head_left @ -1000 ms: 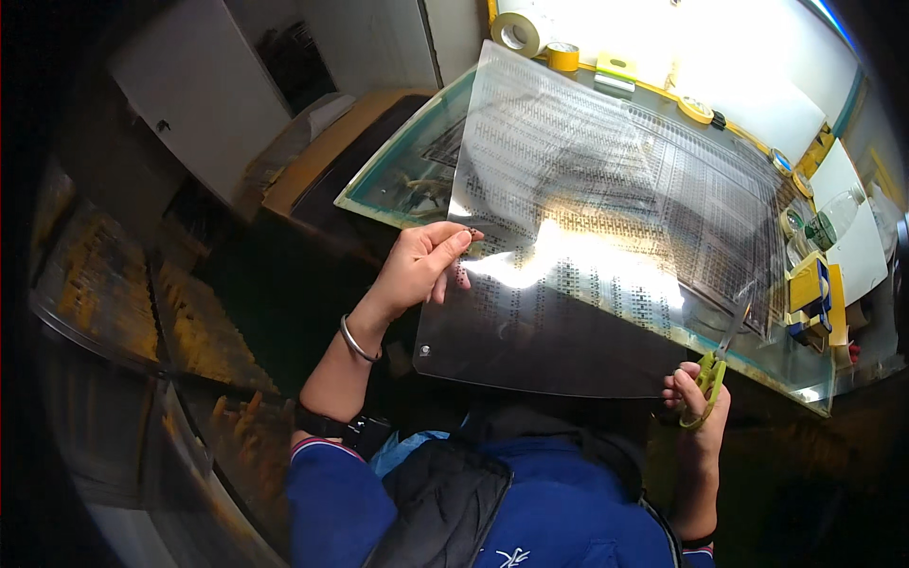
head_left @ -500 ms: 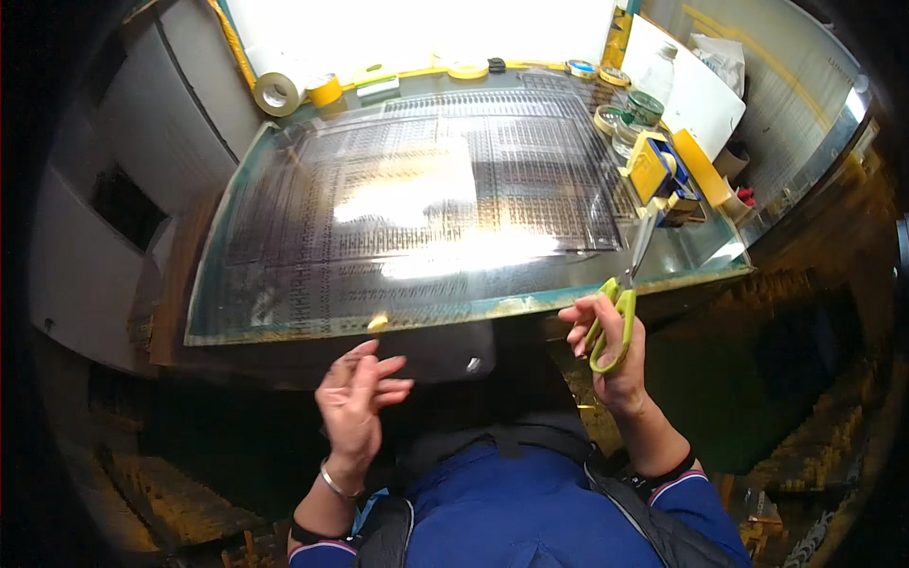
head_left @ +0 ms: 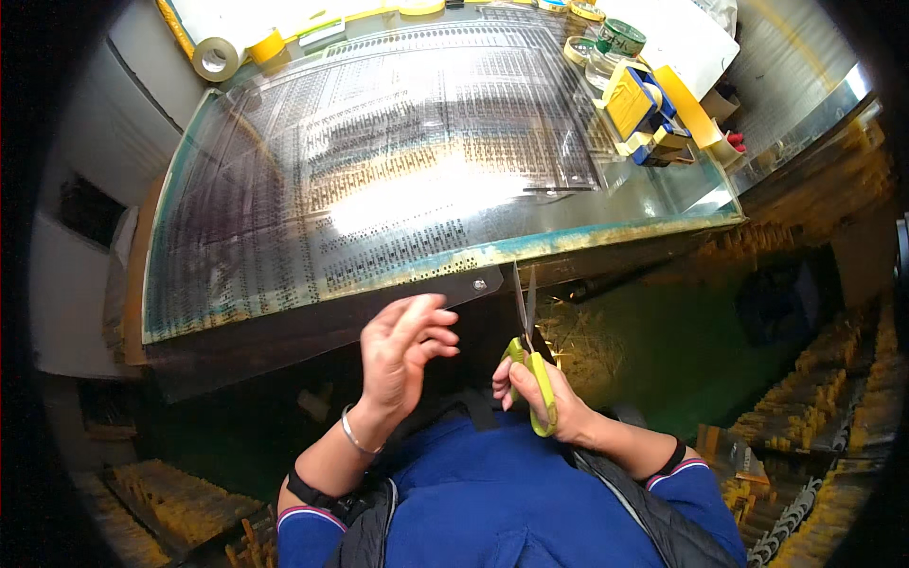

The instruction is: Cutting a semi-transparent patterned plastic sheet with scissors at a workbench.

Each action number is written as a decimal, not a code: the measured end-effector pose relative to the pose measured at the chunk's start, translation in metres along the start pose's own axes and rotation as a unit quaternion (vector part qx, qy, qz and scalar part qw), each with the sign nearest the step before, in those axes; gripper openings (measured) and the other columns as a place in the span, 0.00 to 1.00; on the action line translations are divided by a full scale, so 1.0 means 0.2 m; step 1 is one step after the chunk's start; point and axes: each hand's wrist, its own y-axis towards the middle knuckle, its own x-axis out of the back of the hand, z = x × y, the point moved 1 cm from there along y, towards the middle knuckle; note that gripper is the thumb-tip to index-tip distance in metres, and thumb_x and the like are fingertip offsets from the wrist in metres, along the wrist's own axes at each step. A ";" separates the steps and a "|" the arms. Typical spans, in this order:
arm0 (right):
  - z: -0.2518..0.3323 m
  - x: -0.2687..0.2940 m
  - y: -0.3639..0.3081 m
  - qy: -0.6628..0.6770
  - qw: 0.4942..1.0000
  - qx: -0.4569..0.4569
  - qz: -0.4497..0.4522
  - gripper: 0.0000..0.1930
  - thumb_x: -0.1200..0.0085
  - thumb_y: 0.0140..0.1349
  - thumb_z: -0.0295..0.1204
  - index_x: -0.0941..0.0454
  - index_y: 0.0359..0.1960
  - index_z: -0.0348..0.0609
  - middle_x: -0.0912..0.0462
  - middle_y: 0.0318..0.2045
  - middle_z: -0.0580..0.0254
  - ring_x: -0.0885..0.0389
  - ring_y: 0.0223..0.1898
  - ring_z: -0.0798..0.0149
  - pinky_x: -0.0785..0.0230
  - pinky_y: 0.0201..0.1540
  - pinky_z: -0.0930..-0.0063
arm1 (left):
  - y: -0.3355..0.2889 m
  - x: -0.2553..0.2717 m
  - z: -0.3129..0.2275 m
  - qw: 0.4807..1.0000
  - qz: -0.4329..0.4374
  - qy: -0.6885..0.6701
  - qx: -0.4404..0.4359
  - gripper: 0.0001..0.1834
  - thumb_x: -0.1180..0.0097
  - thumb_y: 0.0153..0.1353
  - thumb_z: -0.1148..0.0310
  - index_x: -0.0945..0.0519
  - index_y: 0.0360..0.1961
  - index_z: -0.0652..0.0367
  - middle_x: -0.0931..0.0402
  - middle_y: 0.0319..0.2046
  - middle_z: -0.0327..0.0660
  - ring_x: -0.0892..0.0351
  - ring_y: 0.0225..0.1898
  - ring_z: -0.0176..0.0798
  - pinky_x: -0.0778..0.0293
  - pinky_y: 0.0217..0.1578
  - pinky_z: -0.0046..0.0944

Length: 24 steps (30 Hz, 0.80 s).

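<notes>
My right hand [head_left: 554, 402] grips a pair of scissors [head_left: 526, 317] by the lime-green handles, the blades pointing up and slightly parted. Their tips are by the front edge of a glass-topped table [head_left: 653, 227]. My left hand [head_left: 402, 350] is raised with bent fingers apart and nothing in it. Just beyond it, a see-through film sheet [head_left: 256, 189] printed with rows of small dark marks covers much of the glass. Its near part hangs over the table's front edge, with a rounded corner [head_left: 480, 284] between my left hand and the scissors.
Back right on the table stand a yellow-and-blue tape dispenser [head_left: 634, 104], a green tape roll [head_left: 620, 38] and other rolls. A grey tape roll [head_left: 216, 59] and a yellow one [head_left: 268, 45] are at the back left. A metal chain [head_left: 791, 525] lies low on the right.
The scissors in my right hand have moved left and down toward the film's corner. My left hand has shifted right and slightly up. The table sits higher in view, and its back edge is cut off.
</notes>
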 end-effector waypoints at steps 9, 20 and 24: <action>-0.02 -0.12 0.12 0.064 0.994 0.088 -0.029 0.25 0.73 0.64 0.51 0.37 0.40 0.38 0.33 0.34 0.62 0.32 0.35 0.69 0.37 0.39 0.75 | 0.10 -0.25 0.02 1.000 0.013 0.019 0.011 0.13 0.47 0.56 0.63 0.23 0.29 0.64 0.27 0.19 0.37 0.33 0.17 0.25 0.36 0.18 0.23; 0.01 -0.18 0.13 -0.047 0.986 0.096 -0.130 0.23 0.72 0.65 0.47 0.36 0.41 0.37 0.33 0.34 0.61 0.35 0.36 0.68 0.41 0.39 0.74 | 0.08 -0.27 0.05 0.995 0.032 0.089 -0.025 0.10 0.42 0.53 0.65 0.20 0.32 0.60 0.24 0.22 0.36 0.32 0.19 0.22 0.36 0.19 0.21; 0.03 -0.19 0.15 -0.031 0.982 0.128 -0.136 0.23 0.73 0.66 0.47 0.36 0.43 0.37 0.32 0.35 0.60 0.35 0.37 0.67 0.41 0.39 0.74 | 0.08 -0.27 0.06 0.995 0.028 0.088 -0.024 0.10 0.42 0.53 0.65 0.20 0.33 0.60 0.24 0.22 0.36 0.30 0.19 0.23 0.35 0.20 0.21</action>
